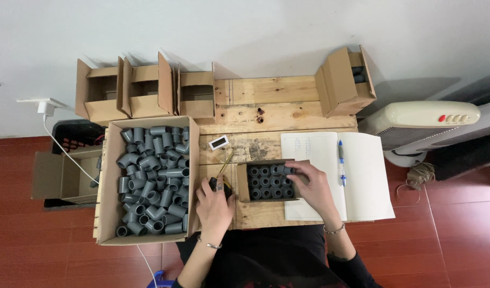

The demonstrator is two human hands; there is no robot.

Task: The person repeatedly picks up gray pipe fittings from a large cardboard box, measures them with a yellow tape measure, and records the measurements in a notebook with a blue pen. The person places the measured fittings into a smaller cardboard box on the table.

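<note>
Right hand pinches a grey pipe fitting over the small box; left hand grips a dark tool beside it.

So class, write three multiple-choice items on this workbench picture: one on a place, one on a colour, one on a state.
1. Where is the pen?
A. On the open notebook
B. In the big box
C. On the floor

2. What colour are the pipe elbows in the big box?
A. White
B. Grey
C. Orange

3. What is the right hand doing?
A. Resting flat on the notebook
B. Holding the pen
C. Touching a fitting at the small box

Answers:
1 A, the pen lies along the notebook's centre fold.
2 B, the whole heap is grey.
3 C, its fingers sit at the top right corner of the small box, on a grey fitting, while the left hand rests beside that box.
</note>
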